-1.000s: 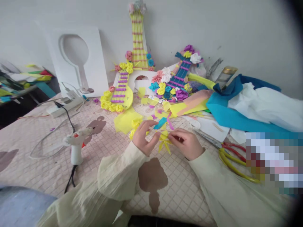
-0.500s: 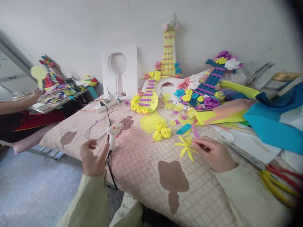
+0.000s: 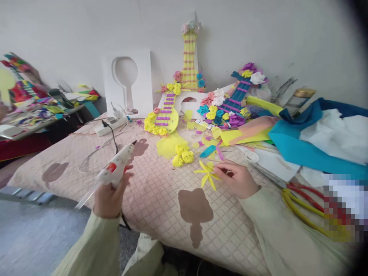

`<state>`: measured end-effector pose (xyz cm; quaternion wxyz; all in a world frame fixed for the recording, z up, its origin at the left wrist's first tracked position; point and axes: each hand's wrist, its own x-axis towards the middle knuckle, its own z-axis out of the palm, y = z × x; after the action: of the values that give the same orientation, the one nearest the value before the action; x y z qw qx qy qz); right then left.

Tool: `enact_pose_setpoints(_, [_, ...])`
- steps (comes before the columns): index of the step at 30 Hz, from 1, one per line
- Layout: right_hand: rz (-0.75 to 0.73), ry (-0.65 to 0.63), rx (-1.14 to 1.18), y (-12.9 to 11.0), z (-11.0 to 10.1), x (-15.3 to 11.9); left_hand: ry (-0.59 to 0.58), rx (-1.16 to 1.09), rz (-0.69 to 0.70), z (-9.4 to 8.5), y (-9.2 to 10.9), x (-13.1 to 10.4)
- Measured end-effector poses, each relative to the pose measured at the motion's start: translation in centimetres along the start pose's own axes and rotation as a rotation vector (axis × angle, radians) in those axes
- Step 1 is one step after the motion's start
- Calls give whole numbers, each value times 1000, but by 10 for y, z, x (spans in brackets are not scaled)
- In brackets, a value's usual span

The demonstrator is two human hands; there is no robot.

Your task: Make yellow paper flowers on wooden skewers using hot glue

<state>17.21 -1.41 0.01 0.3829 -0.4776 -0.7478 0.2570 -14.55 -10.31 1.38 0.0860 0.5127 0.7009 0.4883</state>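
My left hand (image 3: 110,197) is closed around a white hot glue gun (image 3: 119,161) with a red part and a dark nozzle that points up and to the right. A clear glue stick (image 3: 87,196) sticks out of its back end. My right hand (image 3: 237,178) pinches one petal of a yellow paper flower (image 3: 206,174) with narrow, spread petals, holding it over the table. Just beyond the flower sit several crumpled yellow paper roses (image 3: 183,154) on a sheet of yellow paper (image 3: 166,143).
Decorated paper instruments (image 3: 169,115) lean at the back beside a white foam board (image 3: 129,82) with a cut-out. A power strip (image 3: 110,126) lies at the back left. Red- and yellow-handled scissors (image 3: 304,209) and blue paper (image 3: 299,142) are at the right.
My left hand has taken hold of the glue gun and lifted it, tilting it. The flower stays in my right hand. My view has turned to the right.
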Motion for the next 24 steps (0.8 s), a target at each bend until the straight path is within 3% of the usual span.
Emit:
enact_pose_setpoints(3, [48,-45,73,-5,1,-2,-165,-284,3,4,34,-39])
enact_pose_setpoints(6, [63,-58,97,-11,2,-4,-348,-233,133,17,53,-66])
enact_pose_setpoints(10, [68,-57,97,-17,3,-8,-480,-144,264,42,64,-78])
enact_pose_setpoints(15, [57,-63,59,-22,4,-9,-482,-76,270,63,66,-82])
enact_pose_setpoints(24, [46,-61,8,-20,8,-11,-425,-27,286,70,60,-87])
